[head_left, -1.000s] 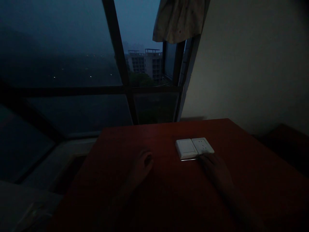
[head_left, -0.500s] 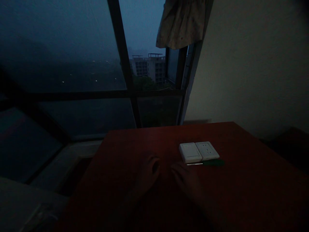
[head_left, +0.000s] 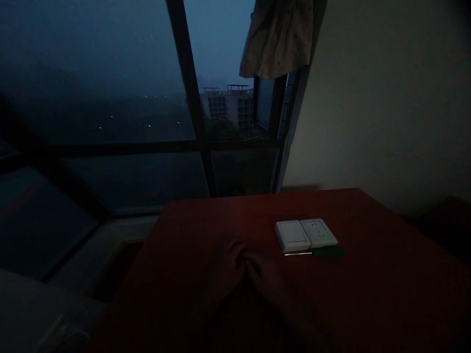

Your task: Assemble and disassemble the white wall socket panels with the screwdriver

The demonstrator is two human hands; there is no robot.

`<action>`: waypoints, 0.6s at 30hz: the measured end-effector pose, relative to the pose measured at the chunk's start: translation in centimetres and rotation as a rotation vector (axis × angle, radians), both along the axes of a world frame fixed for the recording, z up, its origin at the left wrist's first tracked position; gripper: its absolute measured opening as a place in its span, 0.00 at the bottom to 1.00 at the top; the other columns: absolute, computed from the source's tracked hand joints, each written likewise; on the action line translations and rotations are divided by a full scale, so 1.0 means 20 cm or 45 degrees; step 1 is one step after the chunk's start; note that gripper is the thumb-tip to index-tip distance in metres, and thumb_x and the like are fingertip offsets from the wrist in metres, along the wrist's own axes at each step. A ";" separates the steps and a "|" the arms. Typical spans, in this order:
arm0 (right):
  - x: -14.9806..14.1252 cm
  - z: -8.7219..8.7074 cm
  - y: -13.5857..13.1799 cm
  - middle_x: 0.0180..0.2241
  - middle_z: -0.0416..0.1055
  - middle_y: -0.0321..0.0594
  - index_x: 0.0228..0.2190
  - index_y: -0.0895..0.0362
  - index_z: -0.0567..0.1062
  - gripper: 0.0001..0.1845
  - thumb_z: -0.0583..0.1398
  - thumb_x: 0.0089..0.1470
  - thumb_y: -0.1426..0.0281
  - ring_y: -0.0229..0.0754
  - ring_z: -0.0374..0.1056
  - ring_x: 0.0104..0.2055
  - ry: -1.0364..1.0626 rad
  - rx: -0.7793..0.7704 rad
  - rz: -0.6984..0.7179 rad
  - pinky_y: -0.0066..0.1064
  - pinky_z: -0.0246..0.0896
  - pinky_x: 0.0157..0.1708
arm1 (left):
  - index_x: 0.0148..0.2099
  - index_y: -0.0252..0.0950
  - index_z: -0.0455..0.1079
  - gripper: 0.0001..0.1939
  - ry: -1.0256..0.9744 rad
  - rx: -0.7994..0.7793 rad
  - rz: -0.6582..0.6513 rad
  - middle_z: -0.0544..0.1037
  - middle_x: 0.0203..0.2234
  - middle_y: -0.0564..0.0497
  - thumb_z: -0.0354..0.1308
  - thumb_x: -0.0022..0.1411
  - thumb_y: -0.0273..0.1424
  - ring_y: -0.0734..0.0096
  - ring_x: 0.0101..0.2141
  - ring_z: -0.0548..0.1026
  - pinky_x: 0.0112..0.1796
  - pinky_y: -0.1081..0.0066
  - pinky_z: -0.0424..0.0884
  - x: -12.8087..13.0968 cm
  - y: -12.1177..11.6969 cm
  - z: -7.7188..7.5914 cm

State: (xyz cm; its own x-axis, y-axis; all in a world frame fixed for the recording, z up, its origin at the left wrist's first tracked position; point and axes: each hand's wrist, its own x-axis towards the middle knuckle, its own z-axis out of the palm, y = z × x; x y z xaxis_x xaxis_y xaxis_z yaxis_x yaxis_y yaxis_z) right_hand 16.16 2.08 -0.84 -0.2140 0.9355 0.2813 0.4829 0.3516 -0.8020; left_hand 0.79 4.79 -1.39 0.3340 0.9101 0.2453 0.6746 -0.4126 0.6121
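Red-brown, wood-look table [head_left: 191,225]; left hand [head_left: 227,267] and right hand [head_left: 268,275] together, lower centre. Step looks like a pause, hands off the parts.
Both hands curled narrow, fingertips meeting; too dark to tell if anything's held. Right of centre: white square plastic switch plate [head_left: 293,235] and white square plastic socket plate [head_left: 319,233] side by side, green-handled tool with slim metal shaft [head_left: 328,251] just below them. Taking the tool would call for parting hands, reaching frame-right.
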 end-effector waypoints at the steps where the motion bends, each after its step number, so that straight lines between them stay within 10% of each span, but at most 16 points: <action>1: 0.00 0.00 0.00 0.41 0.75 0.42 0.41 0.54 0.74 0.15 0.52 0.55 0.74 0.44 0.70 0.42 -0.006 0.000 0.005 0.37 0.64 0.44 | 0.51 0.39 0.66 0.21 0.006 0.003 -0.001 0.67 0.52 0.47 0.53 0.54 0.23 0.59 0.52 0.65 0.54 0.56 0.61 0.00 0.00 0.00; 18: 0.00 -0.02 0.02 0.40 0.76 0.41 0.39 0.54 0.75 0.15 0.52 0.54 0.75 0.43 0.71 0.41 0.069 -0.006 0.011 0.36 0.65 0.43 | 0.49 0.39 0.66 0.20 0.008 0.050 -0.037 0.69 0.48 0.48 0.52 0.54 0.21 0.61 0.49 0.66 0.51 0.60 0.63 0.01 0.00 0.01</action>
State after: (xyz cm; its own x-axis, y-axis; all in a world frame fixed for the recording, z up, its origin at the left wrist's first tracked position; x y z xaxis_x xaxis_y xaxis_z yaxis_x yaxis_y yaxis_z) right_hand 16.19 2.42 -1.27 -0.2069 0.9350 0.2881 0.4353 0.3517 -0.8288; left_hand 0.98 4.88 -1.23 0.3616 0.8897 0.2788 0.6656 -0.4557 0.5910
